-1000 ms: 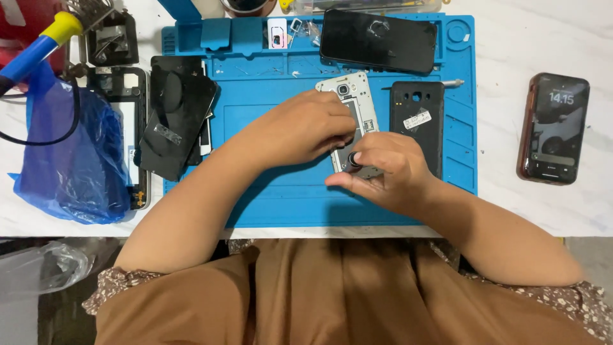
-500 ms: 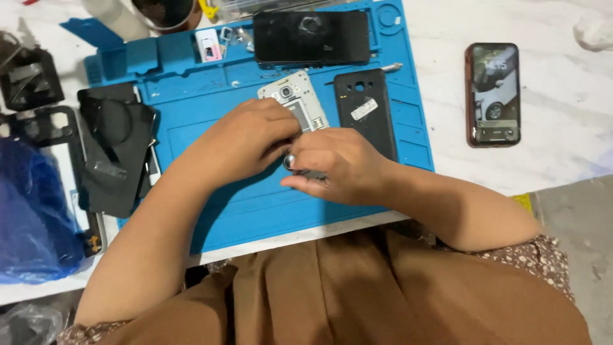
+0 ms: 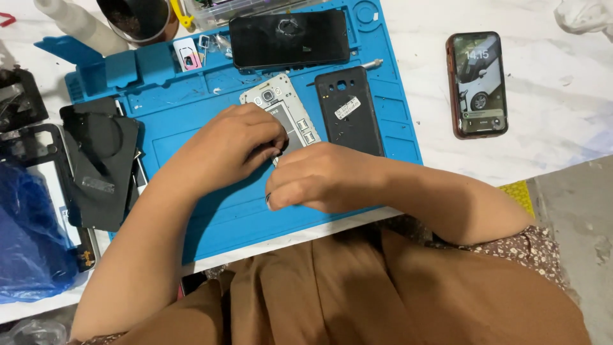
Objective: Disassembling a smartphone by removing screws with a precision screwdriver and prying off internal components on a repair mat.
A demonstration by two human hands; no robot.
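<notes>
Nearest: brown garment across the lap, both forearms reaching up over the table edge. Right hand sits low on the blue silicone repair mat, fingers curled tight into a loose fist; something small and metallic shows at the thumb tip, can't tell what it is. Left hand just beside it, touching, fingers bent down and pinched narrow onto the lower part of the opened phone. That phone lies back-up and tilted near mat centre, cover off, camera and card slots exposed; lower half hidden under both hands. Its black back cover lies just right of it, inside face up. Further up the mat: a black phone with a cracked screen, face up. Left of the mat, black phone parts and a blue plastic bag. Right, well off the mat on the white table, a red-cased phone with its screen lit. Far top left: a dark cup.
</notes>
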